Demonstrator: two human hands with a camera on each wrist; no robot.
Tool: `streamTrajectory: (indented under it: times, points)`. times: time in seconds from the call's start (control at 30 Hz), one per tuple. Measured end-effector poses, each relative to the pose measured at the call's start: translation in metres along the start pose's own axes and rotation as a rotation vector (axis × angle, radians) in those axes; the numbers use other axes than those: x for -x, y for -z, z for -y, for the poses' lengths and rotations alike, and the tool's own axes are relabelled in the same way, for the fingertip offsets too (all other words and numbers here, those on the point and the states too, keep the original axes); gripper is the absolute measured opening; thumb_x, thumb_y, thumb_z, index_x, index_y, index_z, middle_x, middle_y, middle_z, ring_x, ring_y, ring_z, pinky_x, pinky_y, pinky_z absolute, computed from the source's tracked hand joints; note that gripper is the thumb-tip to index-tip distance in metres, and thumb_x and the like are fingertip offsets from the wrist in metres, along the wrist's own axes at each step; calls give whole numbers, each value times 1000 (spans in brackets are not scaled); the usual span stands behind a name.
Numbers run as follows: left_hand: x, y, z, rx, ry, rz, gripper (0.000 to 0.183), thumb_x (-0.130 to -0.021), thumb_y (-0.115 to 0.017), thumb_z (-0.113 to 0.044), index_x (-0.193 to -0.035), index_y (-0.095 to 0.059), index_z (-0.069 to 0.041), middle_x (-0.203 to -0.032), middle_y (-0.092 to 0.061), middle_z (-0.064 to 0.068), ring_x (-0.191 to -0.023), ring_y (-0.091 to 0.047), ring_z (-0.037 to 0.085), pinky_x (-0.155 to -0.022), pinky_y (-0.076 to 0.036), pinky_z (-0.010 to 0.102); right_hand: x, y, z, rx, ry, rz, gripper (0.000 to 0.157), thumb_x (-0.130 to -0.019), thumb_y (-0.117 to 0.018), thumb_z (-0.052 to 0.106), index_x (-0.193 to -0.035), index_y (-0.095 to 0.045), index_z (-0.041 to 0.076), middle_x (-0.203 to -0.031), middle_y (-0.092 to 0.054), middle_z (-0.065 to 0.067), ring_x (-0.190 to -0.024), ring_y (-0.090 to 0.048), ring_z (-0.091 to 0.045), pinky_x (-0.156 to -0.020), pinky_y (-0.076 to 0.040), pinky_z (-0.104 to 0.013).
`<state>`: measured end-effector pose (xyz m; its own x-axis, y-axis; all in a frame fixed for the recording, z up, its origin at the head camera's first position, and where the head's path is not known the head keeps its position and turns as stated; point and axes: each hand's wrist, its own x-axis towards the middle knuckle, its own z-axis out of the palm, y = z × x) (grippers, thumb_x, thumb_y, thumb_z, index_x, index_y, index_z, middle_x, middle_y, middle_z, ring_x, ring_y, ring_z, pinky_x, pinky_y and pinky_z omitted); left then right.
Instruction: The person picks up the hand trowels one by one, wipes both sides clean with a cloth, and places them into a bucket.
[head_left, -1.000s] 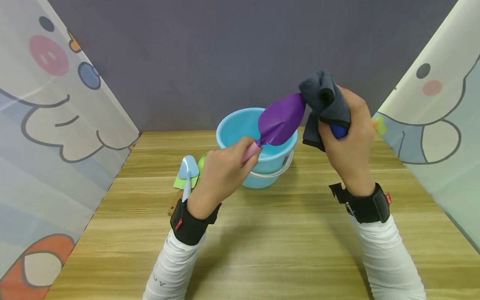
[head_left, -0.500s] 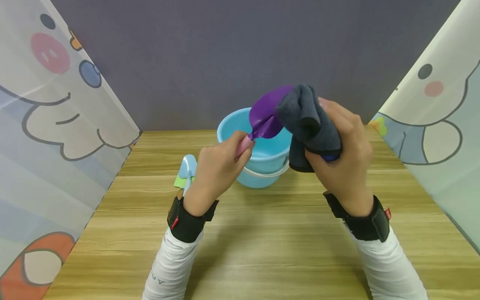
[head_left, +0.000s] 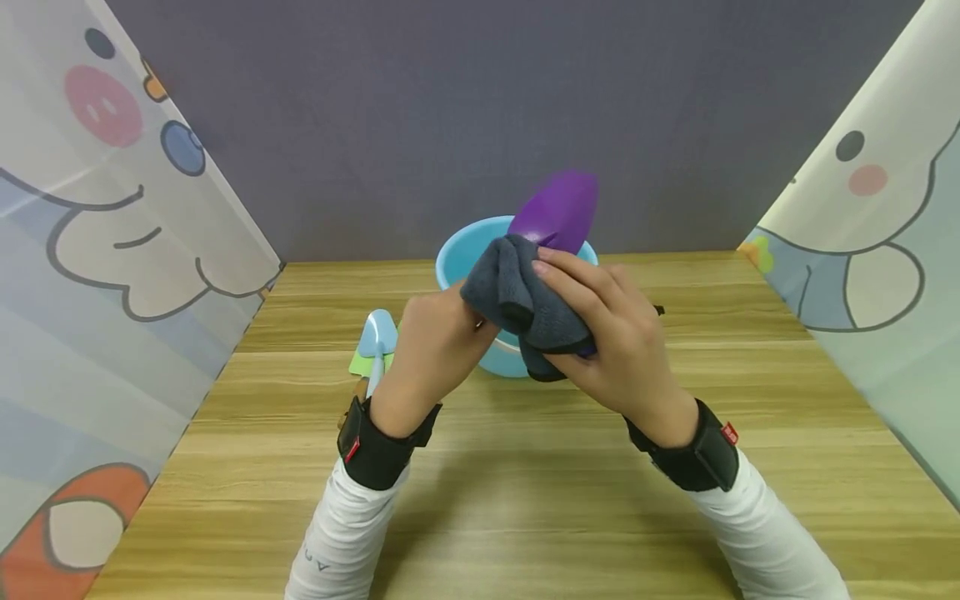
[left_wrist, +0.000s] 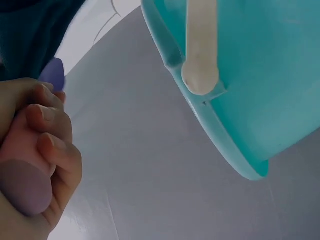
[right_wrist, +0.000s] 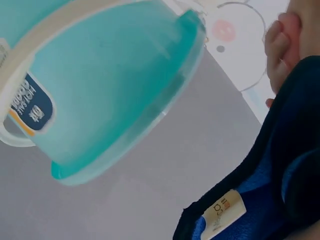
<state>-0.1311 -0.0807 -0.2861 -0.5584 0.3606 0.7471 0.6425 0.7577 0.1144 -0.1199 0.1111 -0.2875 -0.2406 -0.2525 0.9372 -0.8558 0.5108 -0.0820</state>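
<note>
My left hand (head_left: 438,342) holds a toy shovel by its pink handle (left_wrist: 22,145). Its purple blade (head_left: 558,212) points up and away over the bucket. In my right hand (head_left: 615,342) is a bunched dark grey cloth (head_left: 517,292), whose blue inner side and pale label (right_wrist: 225,215) show in the right wrist view. The cloth lies against the left hand's fingers and covers where handle and blade meet. Behind both hands stands a light blue bucket (head_left: 461,250) with a white handle (left_wrist: 201,50); the hands and cloth hide part of it.
Left of the bucket, a light blue toy shovel (head_left: 377,337) lies on the wooden table (head_left: 540,500) over a green piece (head_left: 362,364), with a brown handle (head_left: 360,388) beside them. A dark grey panel (head_left: 420,125) rises behind the table. Cartoon-printed panels stand at both sides.
My right hand has brought the cloth left and down, from the shovel's blade tip along the blade to near the handle. The left hand has stayed nearly in place.
</note>
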Motion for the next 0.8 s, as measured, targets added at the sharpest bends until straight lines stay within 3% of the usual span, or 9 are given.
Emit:
streamTrajectory:
  times: [0.1,0.33,0.6,0.8]
  points:
    - [1,-2,-2,-8,-15,10,32,-85,-68,-14,-60,-49,-9,-48,-38,-1,-39,-39,15,-35,-31,34,1,-1,-2,3,-8,8,50,-73,-74,14,-120,-65,1,-120,-69,-22,-90,-61,-33,-75,-49,-48]
    - [0,-3,-3,-14,-47,29,36,-86,-68,-16,-58,-47,-10,-49,-34,-3,-39,-38,14,-34,-32,33,0,-2,-3,-10,-22,-9,49,-73,-72,16,-120,-64,1,-119,-69,-22,-85,-59,-32,-72,-47,-47]
    - [0,-4,-4,-48,-73,33,30,-88,-67,-19,-63,-51,-11,-50,-37,-3,-39,-38,13,-33,-35,33,0,-2,-4,-6,-39,-26,47,-79,-69,23,-120,-63,1,-120,-69,-22,-95,-61,-33,-78,-50,-49]
    - [0,-5,-6,-62,-87,41,23,-87,-64,-15,-69,-51,-10,-53,-36,-3,-40,-37,12,-34,-32,30,-1,-1,-7,-5,-55,-47,49,-76,-71,20,-120,-63,0,-120,-69,-23,-97,-62,-34,-81,-50,-49]
